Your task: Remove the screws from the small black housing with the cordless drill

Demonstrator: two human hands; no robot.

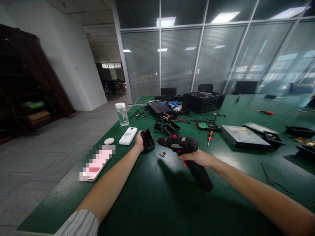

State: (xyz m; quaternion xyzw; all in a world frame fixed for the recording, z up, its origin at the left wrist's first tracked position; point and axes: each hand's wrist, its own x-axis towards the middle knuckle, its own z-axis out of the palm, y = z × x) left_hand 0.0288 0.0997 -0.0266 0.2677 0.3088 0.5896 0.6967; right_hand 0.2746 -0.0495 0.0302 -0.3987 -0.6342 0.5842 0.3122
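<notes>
My right hand [194,158] is wrapped round the grip of a black cordless drill [178,143], its bit pointing left. In my left hand [139,141] is a small black box-like plastic part [147,139], tilted so that its hollow side faces the drill. The bit's tip is close to the part's right edge; whether they touch I cannot tell. Just below the bit, a small brass-coloured piece [162,154] lies on the green table [152,200]. Behind the drill are some black plastic frames [169,127].
Left of my hand are a white power bank [128,136], a white oval case [109,141], a blurred pink phone [99,164] and a water bottle [122,114]. An orange screwdriver [210,138], a metal drive [243,137] and a black computer case [203,101] lie to the right and back.
</notes>
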